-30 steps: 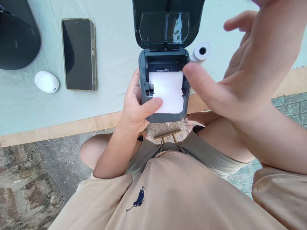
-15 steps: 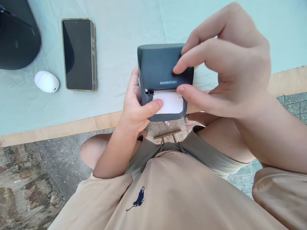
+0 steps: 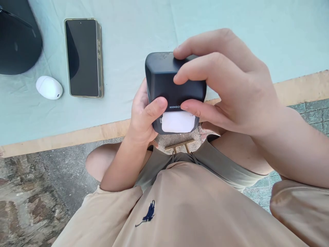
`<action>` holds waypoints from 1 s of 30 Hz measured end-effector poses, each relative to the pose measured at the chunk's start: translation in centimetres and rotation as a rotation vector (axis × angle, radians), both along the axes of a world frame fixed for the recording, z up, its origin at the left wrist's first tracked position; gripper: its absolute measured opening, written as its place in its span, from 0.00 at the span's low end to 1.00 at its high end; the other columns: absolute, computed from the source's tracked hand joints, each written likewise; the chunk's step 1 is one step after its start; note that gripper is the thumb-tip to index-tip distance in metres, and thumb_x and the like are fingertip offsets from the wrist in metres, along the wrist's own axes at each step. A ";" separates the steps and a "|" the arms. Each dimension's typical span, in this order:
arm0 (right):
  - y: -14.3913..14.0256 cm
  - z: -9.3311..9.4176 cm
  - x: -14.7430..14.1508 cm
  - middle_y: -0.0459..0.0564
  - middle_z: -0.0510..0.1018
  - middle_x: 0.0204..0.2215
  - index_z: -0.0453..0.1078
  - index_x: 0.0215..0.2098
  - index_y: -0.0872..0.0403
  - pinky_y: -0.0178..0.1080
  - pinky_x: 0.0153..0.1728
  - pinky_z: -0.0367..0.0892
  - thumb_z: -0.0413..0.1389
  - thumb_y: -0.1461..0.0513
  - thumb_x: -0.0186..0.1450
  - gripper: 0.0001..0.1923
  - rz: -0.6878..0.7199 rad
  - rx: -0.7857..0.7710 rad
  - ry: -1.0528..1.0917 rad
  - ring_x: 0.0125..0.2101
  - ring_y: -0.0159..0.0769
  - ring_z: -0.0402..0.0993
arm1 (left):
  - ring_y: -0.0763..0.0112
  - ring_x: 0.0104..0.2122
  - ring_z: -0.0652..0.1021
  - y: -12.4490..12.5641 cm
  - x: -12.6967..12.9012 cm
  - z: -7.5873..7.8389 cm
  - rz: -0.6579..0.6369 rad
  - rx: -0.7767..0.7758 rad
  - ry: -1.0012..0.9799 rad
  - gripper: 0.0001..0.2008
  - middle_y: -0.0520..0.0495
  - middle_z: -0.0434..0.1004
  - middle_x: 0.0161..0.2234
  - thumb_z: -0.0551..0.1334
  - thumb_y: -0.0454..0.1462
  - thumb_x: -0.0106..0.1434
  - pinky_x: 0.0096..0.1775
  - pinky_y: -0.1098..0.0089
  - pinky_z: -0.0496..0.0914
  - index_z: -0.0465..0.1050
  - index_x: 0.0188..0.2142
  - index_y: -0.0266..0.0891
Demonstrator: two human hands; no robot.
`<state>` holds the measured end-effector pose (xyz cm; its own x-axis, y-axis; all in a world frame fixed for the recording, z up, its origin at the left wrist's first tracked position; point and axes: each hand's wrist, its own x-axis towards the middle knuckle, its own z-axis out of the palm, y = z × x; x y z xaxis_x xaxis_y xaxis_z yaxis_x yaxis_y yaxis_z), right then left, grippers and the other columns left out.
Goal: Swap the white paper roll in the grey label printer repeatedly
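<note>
A dark label printer [image 3: 163,87] marked NIIMBOT is held up over the table's front edge. From its lower end a white label [image 3: 178,122] sticks out below the lid's edge. My left hand [image 3: 144,118] wraps round the printer's left side, thumb lying on the front near the lid's lower corner. Over the lid bends my right hand [image 3: 231,82], two fingers on its top and front and the thumb at its lower edge by the lettering. The lid sits down against the body. My fingers hide the printer's right side.
On the pale green cloth [image 3: 123,41] lie a phone [image 3: 83,58], a white oval case [image 3: 49,87] and, at the far left, a black case [image 3: 19,37]. The table's wooden edge [image 3: 108,131] runs just in front of my legs.
The lid has come down towards me, covering more of the white label. My right hand has moved left and lower with it. My left thumb has shifted up off the label.
</note>
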<state>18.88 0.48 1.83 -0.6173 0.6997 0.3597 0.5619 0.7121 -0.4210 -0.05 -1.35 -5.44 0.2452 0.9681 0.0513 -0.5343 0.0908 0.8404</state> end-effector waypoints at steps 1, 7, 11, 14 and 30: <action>0.1 0.0 0.1 0.49 0.71 0.57 0.63 0.54 0.50 0.43 0.56 0.71 0.52 0.56 0.72 0.14 0.014 0.012 -0.009 0.56 0.35 0.71 | 0.58 0.44 0.82 -0.1 0.0 0.2 0.008 -0.048 0.032 0.18 0.48 0.76 0.38 0.65 0.49 0.64 0.47 0.59 0.77 0.75 0.50 0.45; 0.6 -0.3 0.5 0.49 0.70 0.57 0.63 0.54 0.52 0.43 0.56 0.72 0.53 0.56 0.72 0.14 0.058 0.025 -0.001 0.57 0.35 0.70 | 0.57 0.45 0.82 -0.3 -0.1 1.1 -0.007 -0.114 0.037 0.17 0.48 0.77 0.38 0.66 0.45 0.62 0.41 0.64 0.77 0.74 0.50 0.47; 0.8 -0.6 0.6 0.48 0.72 0.56 0.64 0.53 0.54 0.41 0.60 0.71 0.47 0.59 0.74 0.13 0.060 0.092 0.077 0.57 0.33 0.71 | 0.48 0.63 0.72 -0.1 0.3 1.4 -0.016 -0.111 0.019 0.20 0.44 0.80 0.45 0.62 0.55 0.63 0.59 0.54 0.72 0.75 0.46 0.47; 0.7 -0.4 0.6 0.51 0.74 0.55 0.65 0.53 0.57 0.41 0.62 0.69 0.45 0.61 0.74 0.13 -0.007 0.064 0.136 0.59 0.32 0.71 | 0.53 0.67 0.68 0.0 0.8 2.2 0.077 -0.223 0.039 0.21 0.45 0.80 0.51 0.52 0.53 0.71 0.67 0.54 0.65 0.75 0.40 0.44; 0.5 0.3 0.7 0.50 0.74 0.58 0.65 0.58 0.53 0.38 0.62 0.69 0.58 0.53 0.68 0.23 0.056 -0.015 0.080 0.60 0.35 0.72 | 0.50 0.64 0.71 0.1 0.1 1.1 0.146 -0.320 0.098 0.20 0.49 0.83 0.41 0.53 0.53 0.71 0.65 0.53 0.67 0.79 0.39 0.48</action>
<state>19.62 0.93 2.11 -0.6254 0.6704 0.3993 0.4853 0.7349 -0.4737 0.09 -1.23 -4.37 0.0922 0.9565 -0.2768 -0.4789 0.2864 0.8298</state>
